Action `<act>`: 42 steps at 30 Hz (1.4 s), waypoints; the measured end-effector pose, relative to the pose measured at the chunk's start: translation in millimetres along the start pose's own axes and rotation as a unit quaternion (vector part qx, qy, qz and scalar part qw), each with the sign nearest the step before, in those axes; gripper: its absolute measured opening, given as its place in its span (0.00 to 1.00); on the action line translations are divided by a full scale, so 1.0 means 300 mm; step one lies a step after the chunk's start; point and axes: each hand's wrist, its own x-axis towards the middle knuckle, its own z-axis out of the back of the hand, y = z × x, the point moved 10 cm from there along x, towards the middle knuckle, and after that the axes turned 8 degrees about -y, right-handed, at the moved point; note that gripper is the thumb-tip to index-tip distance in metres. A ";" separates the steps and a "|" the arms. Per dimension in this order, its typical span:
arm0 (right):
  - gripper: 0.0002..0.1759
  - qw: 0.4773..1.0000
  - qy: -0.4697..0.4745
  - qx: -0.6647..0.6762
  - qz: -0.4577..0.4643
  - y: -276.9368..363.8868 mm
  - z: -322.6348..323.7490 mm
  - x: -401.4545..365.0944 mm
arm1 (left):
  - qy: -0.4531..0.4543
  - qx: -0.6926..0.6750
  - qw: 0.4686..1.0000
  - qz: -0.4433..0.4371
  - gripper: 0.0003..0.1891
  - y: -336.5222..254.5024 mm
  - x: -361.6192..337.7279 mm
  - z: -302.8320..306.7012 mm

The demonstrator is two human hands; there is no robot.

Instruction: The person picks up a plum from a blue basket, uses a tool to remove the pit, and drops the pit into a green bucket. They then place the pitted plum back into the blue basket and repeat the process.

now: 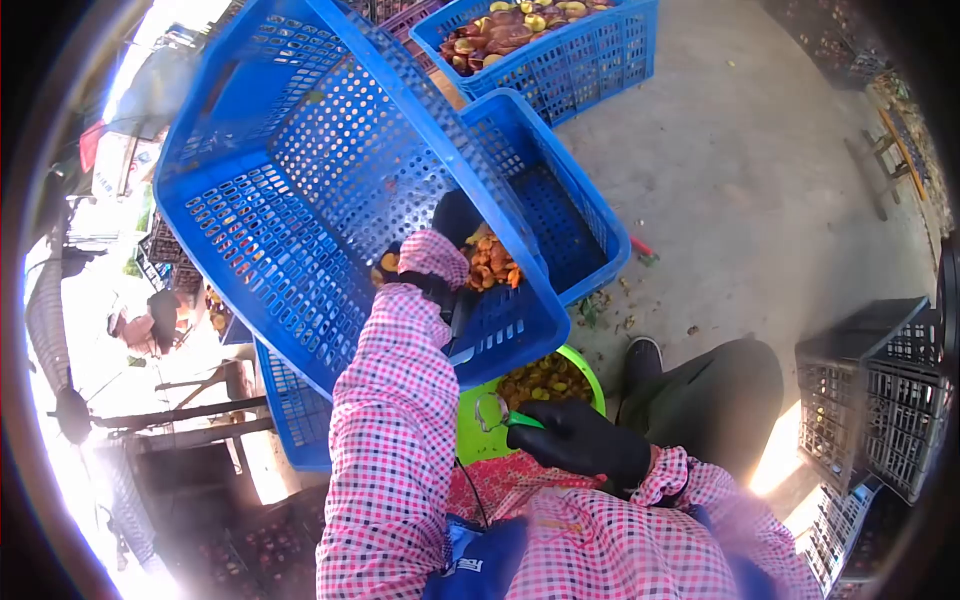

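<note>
Left hand [455,218], black-gloved with a pink checked sleeve, is reaching up into the tilted blue crate [300,180]. The crate is leaning steeply, with its open side facing the camera and its lower rim hanging over the green basin [592,368]. Left grip: the glove is sitting against the crate's inner wall just beside a clump of orange fruit pieces [490,265]. Cannot tell whether the fingers are spread or pressed together, since the cuff is covering part of the hand. The fruit pieces are collecting in the crate's low corner, touching the perforated wall. Right hand [580,440], also black-gloved, is hovering low near the lap. Its grip is pressed together around the green-handled tool [497,411], with the tool's metal loop pointing left over the basin's near edge. The basin is holding more cut fruit [545,380] and sitting on the concrete floor [760,180], close to a dark shoe [640,352]. A second blue crate [560,210] is lying behind the tilted one. A far blue crate [590,60], at the top, is carrying whole fruit. Black crates [880,390] are standing at right, well apart.
</note>
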 end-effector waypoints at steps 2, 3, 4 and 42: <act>0.14 0.997 -0.054 -0.029 0.040 0.018 0.024 0.006 | 0.040 -0.045 0.997 -0.048 0.14 -0.123 -0.055 0.192; 0.14 0.997 -0.051 -0.026 0.042 0.008 0.016 0.007 | 0.108 -0.153 0.969 0.164 0.13 -0.136 -0.088 0.285; 0.14 0.994 -0.092 -0.041 0.034 -0.013 0.037 0.009 | -0.021 -0.321 0.946 -0.028 0.14 -0.261 -0.166 0.455; 0.23 0.966 -0.078 -0.220 0.108 -0.035 -0.114 -0.050 | -0.108 -0.555 0.729 0.386 0.35 -0.578 -1.072 0.580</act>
